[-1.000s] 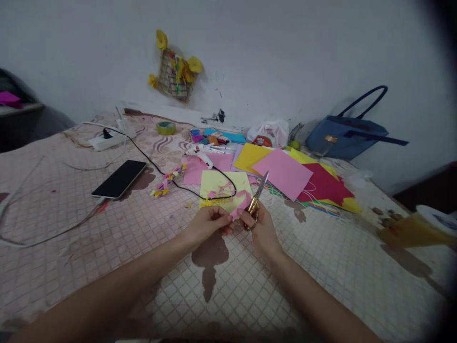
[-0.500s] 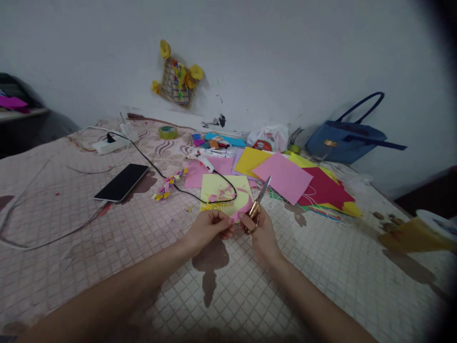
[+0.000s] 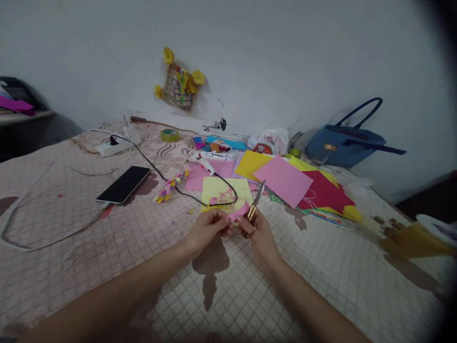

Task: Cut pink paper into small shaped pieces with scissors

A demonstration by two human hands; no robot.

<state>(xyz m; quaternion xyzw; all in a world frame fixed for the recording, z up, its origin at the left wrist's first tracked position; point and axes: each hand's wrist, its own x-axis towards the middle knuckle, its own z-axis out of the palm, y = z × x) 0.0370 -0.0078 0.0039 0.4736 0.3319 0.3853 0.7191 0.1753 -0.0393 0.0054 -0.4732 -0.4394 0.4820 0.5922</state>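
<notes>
My left hand (image 3: 211, 230) pinches one end of a curved pink paper strip (image 3: 240, 211). Gold-handled scissors (image 3: 254, 206) are in my right hand (image 3: 261, 238), their blades pointing up and away; its thumb also touches the strip. Just beyond my hands lies a pale yellow sheet (image 3: 244, 189) with pink and yellow scraps on it. A white glue gun (image 3: 206, 164) rests behind that sheet, its black cord looping over the paper. To the left is a braided, multicoloured paper piece (image 3: 171, 186).
A phone (image 3: 124, 184) on a cable and a white power strip (image 3: 113, 146) lie left. Coloured sheets (image 3: 283, 178), a plastic bag (image 3: 269, 139) and a blue handbag (image 3: 344, 143) stand or lie back right. A yellow container (image 3: 417, 238) is far right.
The view has shifted slightly, so the table's things appear a little lower. The pink strip's far end has dropped towards my hands, and the scissors sit slightly further left.
</notes>
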